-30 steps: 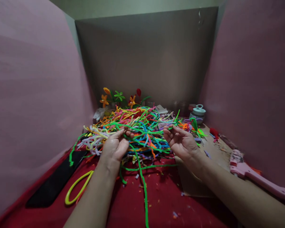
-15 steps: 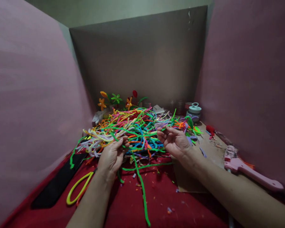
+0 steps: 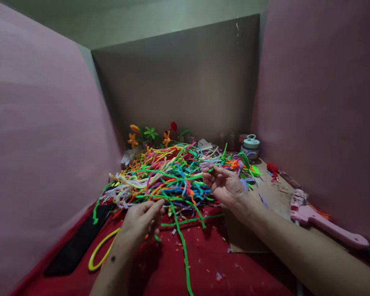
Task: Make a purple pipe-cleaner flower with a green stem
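My right hand (image 3: pixel 226 187) is raised at the right side of the heap, with thumb and fingertips pinched on a green pipe cleaner (image 3: pixel 188 177) that stretches left over the pile. Lower down, my left hand (image 3: pixel 142 220) hovers just in front of the heap, thumb stretched out and fingers loosely bent; I see nothing held in it. Close beyond its thumb lies another green pipe cleaner (image 3: pixel 200 216), its end drooping onto the red cloth. A large heap of multicoloured pipe cleaners (image 3: pixel 163 164) fills the middle. One long green pipe cleaner (image 3: pixel 185 250) runs from the heap towards me.
Yellow-handled scissors (image 3: pixel 94 257) lie partly under my left forearm, beside a black flat object (image 3: pixel 77 242). At right are a brown board (image 3: pixel 243 234) and a pink glue gun (image 3: pixel 323 222). Pipe-cleaner flowers (image 3: pixel 151 132) and a lidded jar (image 3: pixel 250 144) stand behind. Scraps dot the red cloth (image 3: pixel 209 263).
My left hand has let go of a green pipe cleaner and moved down towards me. That pipe cleaner has dropped across the heap's front edge. My right hand has barely moved.
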Demonstrator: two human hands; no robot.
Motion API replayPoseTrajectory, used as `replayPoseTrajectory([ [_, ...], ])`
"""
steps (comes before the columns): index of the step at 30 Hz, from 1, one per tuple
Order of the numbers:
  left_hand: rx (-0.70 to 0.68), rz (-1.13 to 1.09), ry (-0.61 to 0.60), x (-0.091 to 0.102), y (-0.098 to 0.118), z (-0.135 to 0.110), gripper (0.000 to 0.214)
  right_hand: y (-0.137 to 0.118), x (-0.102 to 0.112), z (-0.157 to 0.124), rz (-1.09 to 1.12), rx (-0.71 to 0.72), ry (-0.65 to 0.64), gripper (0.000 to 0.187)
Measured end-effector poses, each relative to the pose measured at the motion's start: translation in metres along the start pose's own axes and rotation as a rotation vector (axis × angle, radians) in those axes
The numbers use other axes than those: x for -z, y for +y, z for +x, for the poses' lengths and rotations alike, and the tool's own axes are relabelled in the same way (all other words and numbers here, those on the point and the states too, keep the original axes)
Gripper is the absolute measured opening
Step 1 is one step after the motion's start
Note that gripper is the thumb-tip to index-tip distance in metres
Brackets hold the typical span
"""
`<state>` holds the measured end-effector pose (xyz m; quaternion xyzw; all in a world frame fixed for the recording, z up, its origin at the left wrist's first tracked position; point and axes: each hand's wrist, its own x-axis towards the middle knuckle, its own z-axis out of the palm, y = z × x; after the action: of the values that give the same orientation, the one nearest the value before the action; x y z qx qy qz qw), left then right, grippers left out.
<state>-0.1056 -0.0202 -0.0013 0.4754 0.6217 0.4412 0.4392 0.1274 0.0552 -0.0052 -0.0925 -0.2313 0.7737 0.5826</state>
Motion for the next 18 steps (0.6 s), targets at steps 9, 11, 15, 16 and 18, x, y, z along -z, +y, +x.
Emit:
replayPoseTrajectory([
  [9, -0.241, -0.769, -0.159, -0.044, 0.046, 0.045, 0.015, -0.004, -0.015, -0.01, -0.273, -0.024, -0.038, 0.007],
  [11, -0.278, -0.821, -0.082, -0.039, 0.053, 0.056, 0.014, -0.016, -0.016, -0.008, -0.341, 0.034, 0.01, 0.011],
  [15, -0.25, -0.73, -0.109, -0.037, 0.053, 0.071, 0.003, -0.034, -0.019, 0.001, -0.585, 0.142, 0.063, 0.013],
  [16, -0.226, -0.699, -0.145, -0.04, 0.051, 0.073, 0.005, -0.034, -0.02, 0.006, -0.669, 0.16, 0.056, 0.012],
  [18, -0.182, -0.635, -0.219, -0.048, 0.046, 0.077, 0.021, -0.028, -0.024, 0.019, -0.906, 0.156, 0.047, 0.01],
])
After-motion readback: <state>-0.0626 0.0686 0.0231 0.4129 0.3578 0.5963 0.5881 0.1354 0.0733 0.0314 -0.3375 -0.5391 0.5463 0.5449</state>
